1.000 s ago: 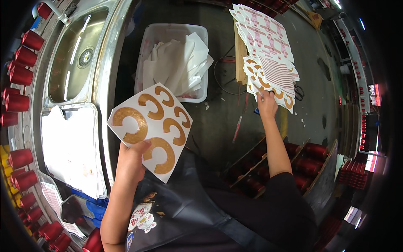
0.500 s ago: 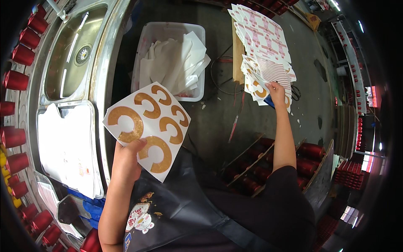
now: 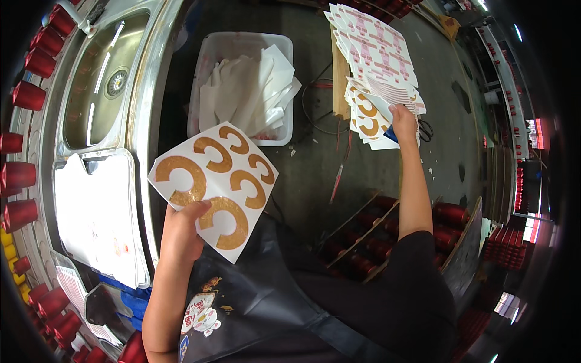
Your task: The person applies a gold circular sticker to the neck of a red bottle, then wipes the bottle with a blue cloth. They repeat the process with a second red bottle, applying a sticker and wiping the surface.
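My left hand [image 3: 183,233] pinches the lower left edge of a white decal sheet [image 3: 213,181] printed with several gold C-shapes, thumb on top. My right hand [image 3: 404,126] reaches to a pile of sheets at the upper right, its fingers closed on the edge of a pink-striped sheet [image 3: 396,92], which is lifted and bent. Beneath it more gold C-shape sheets [image 3: 363,107] show, fanned out. A dark blue item [image 3: 391,134] lies by the right fingers, partly hidden. Beyond are sheets with pink patterns [image 3: 375,45].
A white plastic bin [image 3: 195,91] holds crumpled paper. On the left are a steel sink [image 3: 77,118] and a tray [image 3: 143,254] with white sheets. Red cups [image 3: 29,95] line the far left. Scissor handles [image 3: 426,130] lie beside the pile. Racks of red cups [image 3: 451,213] stand lower right.
My right hand has moved slightly right and up, lifting the striped sheet's edge and exposing more gold C-shapes. The left hand keeps its sheet nearly still. The red cups at far left have shifted.
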### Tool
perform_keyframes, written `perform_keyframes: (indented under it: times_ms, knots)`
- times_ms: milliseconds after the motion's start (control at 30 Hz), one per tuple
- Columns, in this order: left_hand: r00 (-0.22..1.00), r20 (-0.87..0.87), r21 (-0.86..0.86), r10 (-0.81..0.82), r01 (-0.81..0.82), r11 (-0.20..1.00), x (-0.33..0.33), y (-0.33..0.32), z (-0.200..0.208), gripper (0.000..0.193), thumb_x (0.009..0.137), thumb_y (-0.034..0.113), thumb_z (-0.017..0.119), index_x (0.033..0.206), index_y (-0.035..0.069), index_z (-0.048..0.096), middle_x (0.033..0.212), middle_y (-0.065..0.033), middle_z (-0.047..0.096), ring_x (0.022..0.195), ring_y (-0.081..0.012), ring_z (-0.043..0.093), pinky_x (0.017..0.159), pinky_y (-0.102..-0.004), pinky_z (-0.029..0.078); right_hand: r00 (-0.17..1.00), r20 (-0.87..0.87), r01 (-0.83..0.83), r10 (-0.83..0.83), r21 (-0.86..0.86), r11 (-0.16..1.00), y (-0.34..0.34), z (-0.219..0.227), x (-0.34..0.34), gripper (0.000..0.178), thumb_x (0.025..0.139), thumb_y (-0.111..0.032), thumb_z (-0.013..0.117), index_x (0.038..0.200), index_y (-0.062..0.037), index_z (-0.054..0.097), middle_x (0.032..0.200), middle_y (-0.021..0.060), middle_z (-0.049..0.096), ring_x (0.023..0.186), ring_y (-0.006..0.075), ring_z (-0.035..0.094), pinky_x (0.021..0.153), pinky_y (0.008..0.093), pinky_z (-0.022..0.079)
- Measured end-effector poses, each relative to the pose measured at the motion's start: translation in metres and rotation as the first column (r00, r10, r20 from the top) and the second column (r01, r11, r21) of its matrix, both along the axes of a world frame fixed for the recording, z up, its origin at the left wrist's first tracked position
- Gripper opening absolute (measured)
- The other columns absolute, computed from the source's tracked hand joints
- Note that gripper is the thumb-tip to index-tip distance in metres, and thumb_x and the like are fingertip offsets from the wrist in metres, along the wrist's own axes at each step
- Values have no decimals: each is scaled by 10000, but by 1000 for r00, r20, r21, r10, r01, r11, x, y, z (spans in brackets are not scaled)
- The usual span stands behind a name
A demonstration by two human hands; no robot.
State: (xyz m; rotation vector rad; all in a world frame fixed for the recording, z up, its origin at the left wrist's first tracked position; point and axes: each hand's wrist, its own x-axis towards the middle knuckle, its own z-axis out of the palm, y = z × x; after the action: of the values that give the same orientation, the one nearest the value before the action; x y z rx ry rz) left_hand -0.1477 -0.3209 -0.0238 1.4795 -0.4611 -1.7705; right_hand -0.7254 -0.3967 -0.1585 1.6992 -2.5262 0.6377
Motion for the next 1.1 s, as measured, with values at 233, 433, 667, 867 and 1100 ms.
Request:
perform_keyframes:
  times_ms: [233, 433, 667, 867, 1100]
  knots:
    - [999, -40, -20, -24, 23, 1000, -5, -4, -1, 540, 837, -42, 555, 1369, -68, 468, 1269, -211, 618, 1149, -331, 646, 967, -448, 533, 991, -33, 133, -129, 182, 974, -8, -27, 1, 396, 956, -400, 599, 883, -19, 677, 916, 246, 671, 914, 460, 631, 810, 516, 489]
    - [986, -139, -32, -93, 89, 996, -27, -13, 6, 533, 846, -59, 565, 1369, -63, 467, 1293, -206, 609, 1183, -330, 633, 996, -457, 526, 966, 133, 196, -221, 182, 964, -12, -80, -15, 473, 948, -428, 610, 814, 16, 700, 877, 269, 681, 865, 454, 648, 811, 510, 490]
    - [930, -172, -24, -324, 325, 946, -73, -46, 18, 521, 856, -29, 599, 1363, -60, 478, 1281, -196, 616, 1167, -305, 645, 976, -428, 534, 756, 507, 381, -415, 175, 908, -13, -94, -28, 380, 870, -322, 751, 868, 58, 748, 798, 163, 713, 740, 254, 669, 710, 420, 507]
    - [835, -224, -58, -503, 504, 862, -120, -70, 20, 529, 865, -25, 599, 1378, -40, 471, 1304, -179, 613, 1173, -291, 640, 985, -413, 530, 658, 626, 396, -419, 185, 899, -18, -100, -35, 367, 848, -310, 787, 815, 49, 721, 735, 94, 658, 651, 184, 577, 634, 382, 463]
    - [753, -277, -64, -597, 606, 793, -162, -97, 4, 532, 876, -38, 566, 1397, -35, 456, 1324, -163, 608, 1194, -295, 628, 1005, -412, 523, 738, 595, 321, -318, 106, 941, -12, -98, -31, 369, 884, -308, 773, 711, 4, 678, 587, -25, 509, 519, 89, 405, 492, 316, 327]
